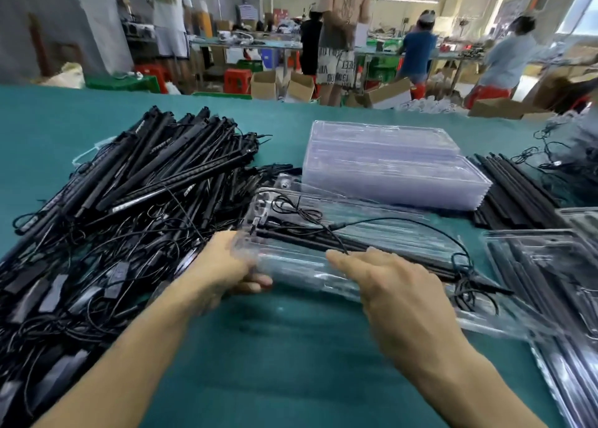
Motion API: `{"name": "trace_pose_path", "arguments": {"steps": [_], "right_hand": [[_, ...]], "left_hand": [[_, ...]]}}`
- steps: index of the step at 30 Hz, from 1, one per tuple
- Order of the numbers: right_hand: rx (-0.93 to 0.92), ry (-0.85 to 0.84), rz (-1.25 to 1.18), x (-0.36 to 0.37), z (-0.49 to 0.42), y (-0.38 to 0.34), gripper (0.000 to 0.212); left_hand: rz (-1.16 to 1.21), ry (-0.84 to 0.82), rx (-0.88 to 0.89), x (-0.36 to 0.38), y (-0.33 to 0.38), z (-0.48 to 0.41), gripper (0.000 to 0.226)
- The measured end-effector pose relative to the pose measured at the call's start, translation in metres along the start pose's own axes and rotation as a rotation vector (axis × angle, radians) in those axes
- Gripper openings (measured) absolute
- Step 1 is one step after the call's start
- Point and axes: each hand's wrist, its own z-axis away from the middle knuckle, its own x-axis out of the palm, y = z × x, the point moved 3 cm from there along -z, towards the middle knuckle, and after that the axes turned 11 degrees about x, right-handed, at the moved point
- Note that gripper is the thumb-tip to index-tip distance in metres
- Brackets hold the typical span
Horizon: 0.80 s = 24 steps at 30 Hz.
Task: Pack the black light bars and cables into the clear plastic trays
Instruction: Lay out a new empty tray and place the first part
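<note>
Nearest, the left hand [226, 266] grips the left end of a clear plastic tray [372, 212] holding black light bars [307, 238] and a trailing cable [336, 226], with the right hand [388, 285] flat-fingered on it; filled trays [550, 266] lie right, while a large bar pile [129, 185] and an empty-tray stack [388, 169] suggest much remains.

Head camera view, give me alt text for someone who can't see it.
The left hand grips a clear tray of black light bars while the right hand rests on it. Loose bars pile left; empty trays stack behind.
</note>
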Motion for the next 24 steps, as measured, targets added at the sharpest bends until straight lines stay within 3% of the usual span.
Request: {"name": "trace_pose_path", "arguments": {"steps": [3, 7, 11, 14, 16, 18, 24], "right_hand": [[-0.008, 0.054, -0.003, -0.004, 0.004, 0.004, 0.069], [-0.054, 0.156, 0.013, -0.008, 0.024, 0.004, 0.052], [-0.139, 0.271, 0.034, -0.008, 0.051, -0.001, 0.061], [-0.140, 0.265, 0.006, -0.012, 0.065, -0.004, 0.081], [-0.131, 0.252, 0.009, -0.014, 0.075, -0.004, 0.071], [-0.122, 0.192, 0.022, -0.017, 0.082, -0.005, 0.052], [-0.064, 0.156, 0.023, -0.015, 0.082, -0.007, 0.040]], "left_hand": [[-0.021, 0.067, 0.166, -0.001, -0.004, 0.008, 0.023], [0.079, 0.304, 0.252, -0.008, -0.005, 0.016, 0.036], [0.276, 0.400, 0.269, -0.008, -0.020, 0.014, 0.048], [0.116, 0.440, 0.476, -0.001, -0.014, 0.020, 0.048], [-0.077, 0.520, 0.658, -0.002, -0.001, 0.024, 0.041], [-0.049, 0.586, 0.756, -0.007, 0.008, 0.023, 0.038], [-0.006, 0.599, 0.797, -0.013, 0.032, -0.011, 0.045]]}}
